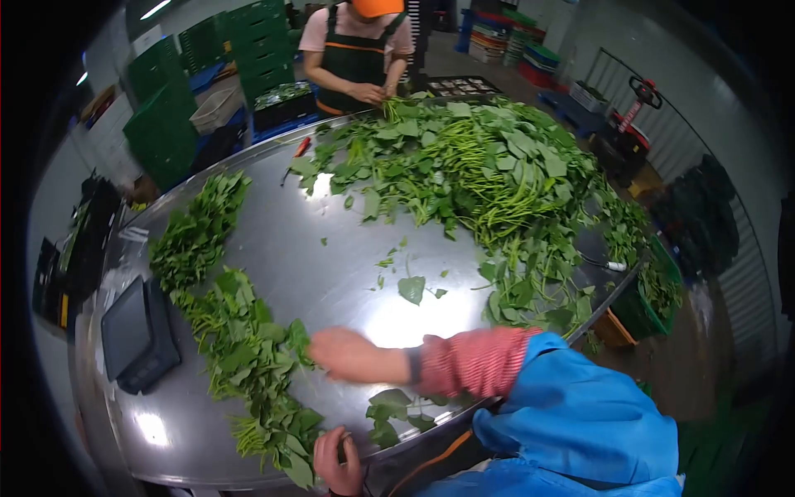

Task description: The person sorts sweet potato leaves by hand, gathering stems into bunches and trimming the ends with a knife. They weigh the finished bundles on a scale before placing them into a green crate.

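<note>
My right hand [341, 356], smeared by motion, reaches across the metal table at the edge of a row of green leafy stems [240, 340]. Its fingers do not show clearly, and whether it holds anything is hidden. Near the table's front edge, my left hand [336, 464] is closed with thumb and finger drawn together, beside the lower end of that row. What it may pinch is too small to make out. A few loose leafy sprigs [389, 406] lie under my right forearm. One single leaf [411, 289] rests mid-table.
A big heap of leafy stems [505, 166] covers the far right of the table. A dark scale-like device [137, 335] stands at left, near another leafy bunch [199, 228]. Across the table, a co-worker [360, 58] handles stems. A red-handled tool [301, 147] lies near the far edge.
</note>
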`<state>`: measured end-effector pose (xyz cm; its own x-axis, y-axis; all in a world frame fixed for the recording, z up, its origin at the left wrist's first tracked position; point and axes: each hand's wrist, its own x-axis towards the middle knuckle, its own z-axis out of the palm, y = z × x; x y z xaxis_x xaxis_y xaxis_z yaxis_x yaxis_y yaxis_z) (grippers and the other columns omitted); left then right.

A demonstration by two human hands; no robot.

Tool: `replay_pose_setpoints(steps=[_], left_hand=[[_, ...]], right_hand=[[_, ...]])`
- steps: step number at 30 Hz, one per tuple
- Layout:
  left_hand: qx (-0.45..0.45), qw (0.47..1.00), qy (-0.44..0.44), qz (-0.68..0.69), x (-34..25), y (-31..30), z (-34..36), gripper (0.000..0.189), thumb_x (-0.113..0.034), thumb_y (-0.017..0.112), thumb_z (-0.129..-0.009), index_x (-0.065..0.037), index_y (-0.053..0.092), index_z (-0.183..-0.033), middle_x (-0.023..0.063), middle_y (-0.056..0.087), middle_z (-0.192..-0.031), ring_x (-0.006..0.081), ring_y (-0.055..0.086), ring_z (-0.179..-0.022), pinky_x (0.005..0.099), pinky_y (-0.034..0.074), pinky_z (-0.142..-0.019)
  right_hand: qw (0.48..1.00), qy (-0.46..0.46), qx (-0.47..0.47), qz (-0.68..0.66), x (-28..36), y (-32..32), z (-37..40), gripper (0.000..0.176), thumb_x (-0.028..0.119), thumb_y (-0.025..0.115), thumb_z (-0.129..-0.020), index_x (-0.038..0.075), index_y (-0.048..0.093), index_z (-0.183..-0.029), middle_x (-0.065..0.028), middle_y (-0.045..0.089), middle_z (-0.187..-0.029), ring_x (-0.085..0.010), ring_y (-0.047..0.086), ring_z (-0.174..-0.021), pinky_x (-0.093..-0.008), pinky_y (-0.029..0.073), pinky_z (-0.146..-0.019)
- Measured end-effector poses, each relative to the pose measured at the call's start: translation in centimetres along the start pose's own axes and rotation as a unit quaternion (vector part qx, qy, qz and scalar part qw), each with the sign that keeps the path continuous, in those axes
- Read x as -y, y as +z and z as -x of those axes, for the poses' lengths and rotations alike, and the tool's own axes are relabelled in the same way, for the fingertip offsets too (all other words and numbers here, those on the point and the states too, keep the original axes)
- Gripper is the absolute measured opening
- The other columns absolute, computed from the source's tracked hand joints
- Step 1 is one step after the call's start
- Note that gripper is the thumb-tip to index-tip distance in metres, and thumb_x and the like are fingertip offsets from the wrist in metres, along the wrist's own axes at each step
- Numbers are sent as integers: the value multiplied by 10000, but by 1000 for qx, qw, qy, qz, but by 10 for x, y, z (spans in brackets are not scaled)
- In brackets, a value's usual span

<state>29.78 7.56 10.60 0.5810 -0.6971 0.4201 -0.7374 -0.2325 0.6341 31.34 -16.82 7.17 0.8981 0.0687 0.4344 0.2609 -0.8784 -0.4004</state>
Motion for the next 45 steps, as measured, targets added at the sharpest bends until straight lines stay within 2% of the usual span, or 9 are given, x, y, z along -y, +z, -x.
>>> replay_pose_setpoints(steps=[3, 5, 9, 11, 25, 29, 33, 40, 45], left_hand=[[87, 991, -67, 71, -10, 23, -19, 257, 8, 650, -746, 5, 615, -1000, 159, 623, -928, 327, 590, -865, 412, 455, -792], [63, 995, -33, 69, -24, 47, -36, 178, 26, 637, -762, -8, 641, -937, 129, 626, -801, 301, 595, -730, 370, 462, -684], [112, 990, -19, 79, -56, 91, -57, 194, 28, 641, -767, -15, 643, -956, 128, 628, -813, 291, 603, -749, 361, 469, -687], [114, 990, 4, 78, -75, 120, -63, 212, 41, 644, -757, -20, 645, -960, 120, 631, -810, 274, 612, -744, 350, 473, -683], [177, 972, 4, 153, -179, 273, -85, 208, 3, 647, -769, -43, 640, -972, 109, 614, -776, 285, 586, -707, 357, 468, -644], [171, 973, 2, 152, -197, 297, -85, 220, 0, 647, -763, -46, 641, -978, 111, 613, -770, 287, 587, -706, 356, 468, -641], [186, 974, -17, 128, -204, 309, -79, 216, -6, 647, -764, -48, 643, -976, 113, 611, -764, 292, 586, -705, 364, 466, -641], [154, 980, -30, 120, -203, 310, -69, 228, -1, 649, -767, -53, 634, -988, 126, 575, -742, 302, 566, -684, 378, 461, -614], [175, 976, -38, 123, -203, 314, -71, 217, -16, 647, -773, -49, 638, -987, 115, 607, -775, 294, 592, -721, 367, 475, -648]], right_hand=[[973, 144, -9, 182, -77, -63, 88, 247, 118, 653, -637, 34, 567, -852, -144, 561, -869, -338, 553, -834, -419, 460, -753], [928, 217, -25, 303, -128, -115, 143, 113, 61, 543, -700, 51, 536, -813, -99, 534, -774, -281, 538, -778, -391, 442, -725], [751, 249, 166, 589, -164, -243, 187, 409, 152, 532, -818, -25, 555, -1186, -139, 562, -1123, -275, 503, -1117, -419, 370, -1018], [730, 214, 148, 632, -191, -265, 206, 488, 160, 532, -826, -21, 496, -1277, -138, 557, -1139, -284, 499, -1128, -428, 356, -1039], [929, 49, 60, 361, -241, -318, 283, 503, 69, 546, -788, -33, 477, -1275, -69, 512, -849, -217, 531, -819, -330, 441, -817], [942, 92, 101, 308, -250, -299, 247, 439, 177, 589, -802, -9, 546, -1198, -87, 527, -966, -234, 521, -959, -381, 418, -908], [832, 45, 185, 521, -261, -289, 232, 343, 224, 571, -810, 61, 585, -1111, -127, 532, -1107, -287, 470, -1138, -562, 296, -1052], [922, 19, 75, 378, -267, -291, 269, 89, 130, 538, -784, 82, 519, -857, -71, 536, -836, -261, 555, -906, -426, 396, -999], [959, 39, 35, 278, -244, -334, 269, 194, 89, 618, -679, 85, 527, -850, -68, 506, -790, -261, 535, -812, -380, 440, -778]])
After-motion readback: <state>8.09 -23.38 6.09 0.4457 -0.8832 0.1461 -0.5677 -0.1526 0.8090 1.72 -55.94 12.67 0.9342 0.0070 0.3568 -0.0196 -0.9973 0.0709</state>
